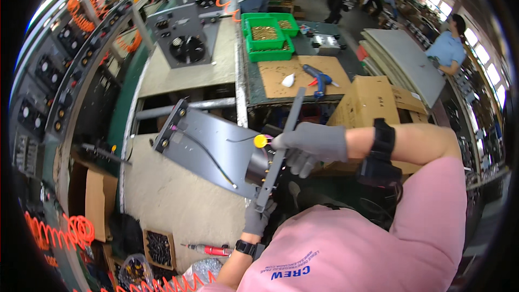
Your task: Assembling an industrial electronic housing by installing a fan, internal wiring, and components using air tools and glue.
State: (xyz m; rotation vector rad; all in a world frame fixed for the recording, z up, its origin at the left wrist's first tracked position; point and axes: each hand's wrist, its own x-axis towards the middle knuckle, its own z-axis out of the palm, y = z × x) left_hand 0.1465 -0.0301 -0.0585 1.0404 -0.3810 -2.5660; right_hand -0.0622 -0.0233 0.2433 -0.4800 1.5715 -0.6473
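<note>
Pink sleeves fill the lower right of the frame, and from them two grey-gloved hands meet at a grey sheet-metal chassis panel (213, 146) held tilted in the centre of the picture, above a gap in the beige worktop (173, 205). At lower centre the left hand (258, 217) is closed around the bottom end of the panel's narrow side bar, fingers wrapped about the metal, a black watch on its wrist. Reaching in from the right, the right hand (311, 143) has thumb and forefinger pinched on a small yellow cap (261, 141) at the panel's right edge, the other fingers curled loosely beneath; a black strap circles that wrist. A thin black wire (208, 154) runs across the panel's face, and a row of round connectors sits along its upper-left end. Just beyond, in the upper middle, a brown board carries a blue glue gun (318, 80) and a small white object, with green bins (268, 38) of brass parts behind them. A grey housing with a round fan (186, 46) stands upper left, beside racks of similar fronts running down the left edge. Cardboard boxes (373, 100) lie to the right of centre. Along the bottom lie a red screwdriver (213, 249), a box of dark screws and an orange coiled hose (65, 232). Other people stand at the top of the frame and at far right.
</note>
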